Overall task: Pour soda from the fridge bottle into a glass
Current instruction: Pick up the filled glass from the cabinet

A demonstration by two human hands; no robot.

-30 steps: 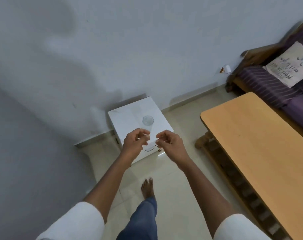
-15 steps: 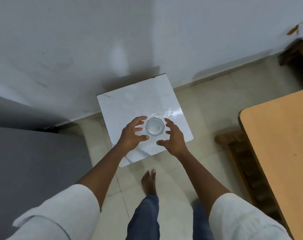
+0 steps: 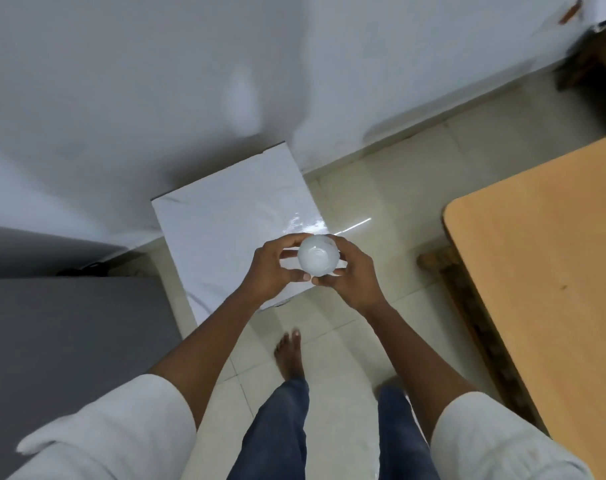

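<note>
Left hand (image 3: 272,271) and right hand (image 3: 351,273) both wrap the clear glass (image 3: 318,254), fingers curled on its sides, thumbs nearly touching at 6 o'clock. The glass is seen from above over the near right corner of the white cabinet top (image 3: 225,233). It shows no readable label. A wooden table (image 3: 543,271) lies at 3 o'clock.

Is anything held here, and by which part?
Yes: the glass, gripped around its sides by the left hand and right hand, above the white stand.
</note>
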